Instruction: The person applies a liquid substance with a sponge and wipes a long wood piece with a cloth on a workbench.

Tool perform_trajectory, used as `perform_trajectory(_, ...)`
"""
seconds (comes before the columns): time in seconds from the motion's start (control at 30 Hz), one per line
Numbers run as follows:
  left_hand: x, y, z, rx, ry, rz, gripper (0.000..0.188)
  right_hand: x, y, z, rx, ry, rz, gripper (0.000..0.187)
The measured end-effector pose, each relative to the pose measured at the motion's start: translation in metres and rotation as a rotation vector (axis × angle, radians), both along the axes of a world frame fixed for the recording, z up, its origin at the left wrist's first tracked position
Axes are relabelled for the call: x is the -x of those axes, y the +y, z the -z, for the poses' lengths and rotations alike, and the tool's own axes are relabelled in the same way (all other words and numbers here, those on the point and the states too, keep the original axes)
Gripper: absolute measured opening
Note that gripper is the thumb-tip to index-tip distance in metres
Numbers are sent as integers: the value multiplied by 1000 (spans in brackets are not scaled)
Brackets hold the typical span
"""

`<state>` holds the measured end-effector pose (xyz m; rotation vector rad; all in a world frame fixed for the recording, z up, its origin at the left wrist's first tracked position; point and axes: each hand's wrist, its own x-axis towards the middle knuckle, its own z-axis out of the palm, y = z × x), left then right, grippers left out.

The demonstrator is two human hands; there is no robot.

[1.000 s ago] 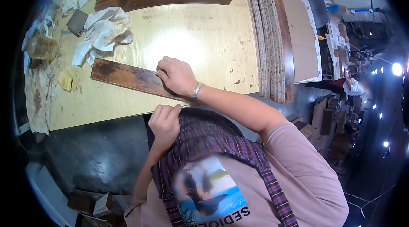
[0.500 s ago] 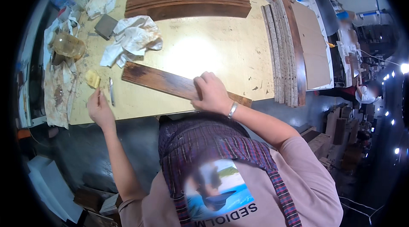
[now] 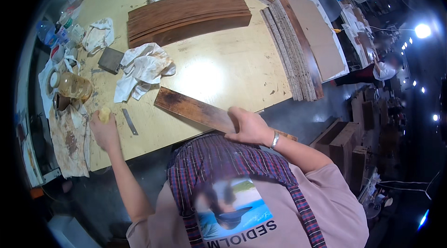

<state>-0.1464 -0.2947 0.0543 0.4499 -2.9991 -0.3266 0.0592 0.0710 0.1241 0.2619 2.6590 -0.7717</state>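
Observation:
My left hand (image 3: 103, 131) is closed around a small yellow sponge-like pad (image 3: 104, 114) at the table's near left. Under my right hand (image 3: 251, 128) lies a long, narrow brown wooden board (image 3: 193, 109). The right thumb and fingers grip the board across its width, and its right end sticks out past the table's near edge. Dark, worn patches mark its left end. Between my left hand and the board rests a thin metal strip (image 3: 130, 121). A crumpled white cloth (image 3: 142, 73) with brown stains is just beyond the board's left end.
Several stacked brown boards (image 3: 188, 17) lie farther back. A dark block (image 3: 111, 60) is beside the cloth. At left stand a jar of amber liquid (image 3: 74, 86) and a stained rag (image 3: 70, 141). Panels (image 3: 302, 47) lean at right; another person (image 3: 384, 70) is far off.
My left hand has moved onto the yellow pad and closed on it; before, its fingertips were just below the pad. My right hand stays on the board. The whole view has turned.

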Motion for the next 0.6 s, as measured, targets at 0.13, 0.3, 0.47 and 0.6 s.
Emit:
perform_trajectory(0.13, 0, -32, 58, -1011, 49, 239, 51, 2, -24, -21, -23, -131, 70, 73)
perform_trajectory(0.3, -42, 42, 19, -2145, -466, 55, 52, 9, -29, -27, 296, -239, 222, 75)
perform_trajectory(0.47, -58, 74, 11, -1790, -409, 296, 52, 14, -39, -35, 230, -223, 252, 78)
perform_trajectory(0.6, -88, 105, -24, -946, 89, 1073, 58, 10, -40, -26, 221, -199, 260, 80)
